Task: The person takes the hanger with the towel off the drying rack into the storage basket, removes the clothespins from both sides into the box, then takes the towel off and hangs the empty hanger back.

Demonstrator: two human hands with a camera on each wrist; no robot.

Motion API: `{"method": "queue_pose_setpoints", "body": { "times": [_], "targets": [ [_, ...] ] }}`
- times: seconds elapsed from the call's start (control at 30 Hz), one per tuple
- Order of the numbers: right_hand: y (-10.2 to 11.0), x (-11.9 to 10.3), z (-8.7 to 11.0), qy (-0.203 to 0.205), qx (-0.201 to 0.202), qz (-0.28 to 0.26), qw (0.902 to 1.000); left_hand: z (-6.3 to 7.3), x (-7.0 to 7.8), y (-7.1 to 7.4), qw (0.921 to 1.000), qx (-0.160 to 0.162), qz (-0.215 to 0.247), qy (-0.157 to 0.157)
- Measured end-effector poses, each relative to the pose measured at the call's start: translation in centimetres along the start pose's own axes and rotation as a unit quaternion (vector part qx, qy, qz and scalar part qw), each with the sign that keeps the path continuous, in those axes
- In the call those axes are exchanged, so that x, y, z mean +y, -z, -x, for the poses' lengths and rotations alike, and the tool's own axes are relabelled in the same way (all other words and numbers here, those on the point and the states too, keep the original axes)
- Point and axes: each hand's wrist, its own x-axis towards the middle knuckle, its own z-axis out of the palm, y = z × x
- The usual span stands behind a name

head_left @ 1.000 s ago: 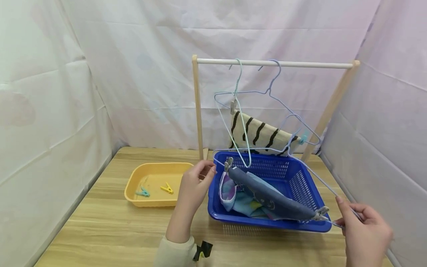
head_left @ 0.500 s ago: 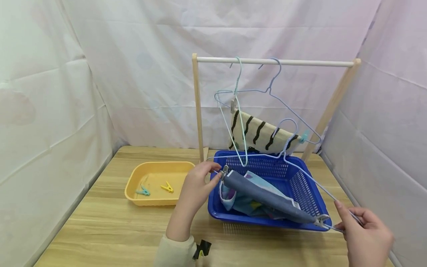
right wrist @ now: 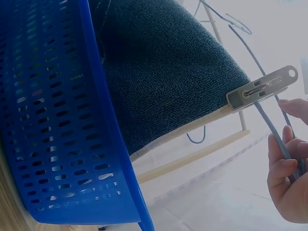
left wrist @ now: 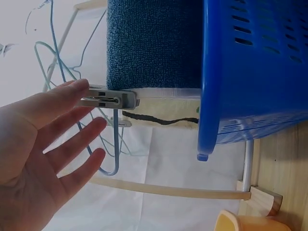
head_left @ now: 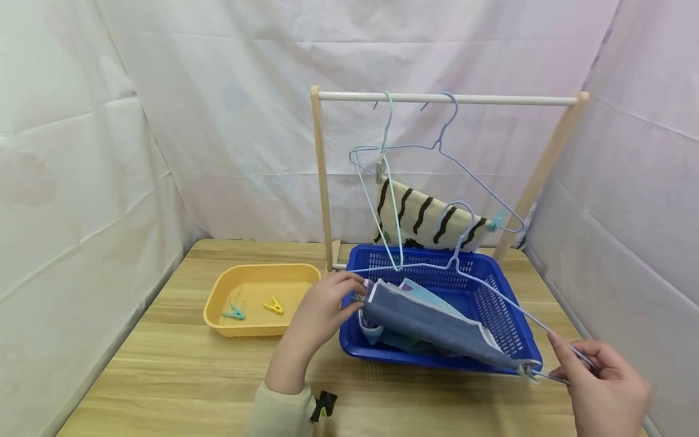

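My left hand (head_left: 322, 312) pinches a grey clothespin (left wrist: 113, 98) between thumb and index finger; the other fingers are spread. That clothespin sits at the left corner of a dark blue towel (head_left: 431, 321) with a pale edge. Across on the right, my right hand (head_left: 606, 379) grips the corner of a light blue wire hanger (head_left: 505, 294). A second grey clothespin (right wrist: 262, 89) clips the towel's right corner to the hanger's lower bar. The towel hangs down into a blue plastic basket (head_left: 349, 347). More light blue patterned cloth (head_left: 417, 291) shows behind it, partly hidden.
Behind the basket stands a wooden rack with a white rail (head_left: 508, 100). A mint hanger (head_left: 393, 209) and a blue hanger (head_left: 480, 182) hang there, the latter with a striped cloth (head_left: 420, 215). At left, a yellow tray (head_left: 218, 291) holds a teal clothespin (head_left: 235, 313) and a yellow clothespin (head_left: 274, 306).
My left hand has moved right and taken hold of the left clothespin. The hanger's hook has swung left and dropped a little, and the towel has tilted. The right hand keeps its grip.
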Motion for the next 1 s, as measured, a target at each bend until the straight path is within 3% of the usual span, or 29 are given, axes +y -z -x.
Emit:
{"method": "queue_pose_setpoints", "body": {
  "times": [0.33,0.47,0.57,0.8,1.0],
  "targets": [
    [0.5,0.1,0.2,0.043,0.007,0.01,0.999,0.3,0.1,0.3,0.9979,-0.023,0.04,-0.045],
    [0.7,0.3,-0.1,0.067,0.005,0.011,0.9977,0.4,0.3,0.7,0.9985,-0.023,0.019,-0.045],
    [0.8,0.4,-0.1,0.117,-0.006,0.023,0.9929,0.5,0.5,0.9,0.9987,-0.021,-0.005,-0.045],
    [0.8,0.9,-0.1,0.236,-0.009,0.099,0.9667,0.4,0.3,0.9,0.9973,-0.001,-0.05,-0.053],
    [0.6,1.8,-0.3,0.345,0.024,0.13,0.9293,0.5,0.2,1.2,0.9966,0.032,-0.06,-0.048]
  ]
}}
